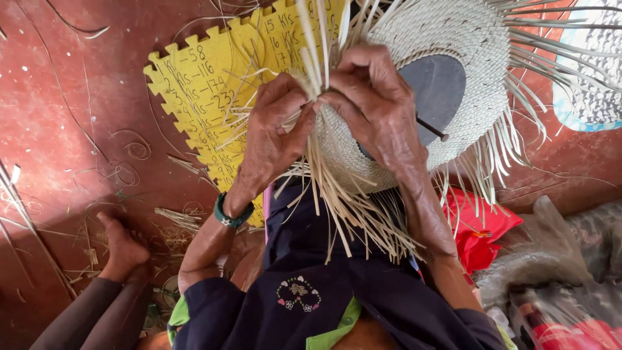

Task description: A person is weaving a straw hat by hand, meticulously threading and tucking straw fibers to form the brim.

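Both hands, left (272,133) and right (376,107), pinch upward-pointing straw strips (315,45) of tilted woven hat (447,58).

woven hat (453,39) cut off at top, foam mat (201,84) partly hidden

Left hand (272,139) and right hand (376,107) raised together, fingers pinched.

A yellow foam mat (194,97) with puzzle-shaped edges and handwriting on it lies on the red floor (58,97). Thin dry straw bits (175,220) are scattered on the floor near it. A bare foot (123,249) rests on the floor at the lower left. A red cloth (476,227) lies at the right, beside a crinkly clear plastic bag (557,259).
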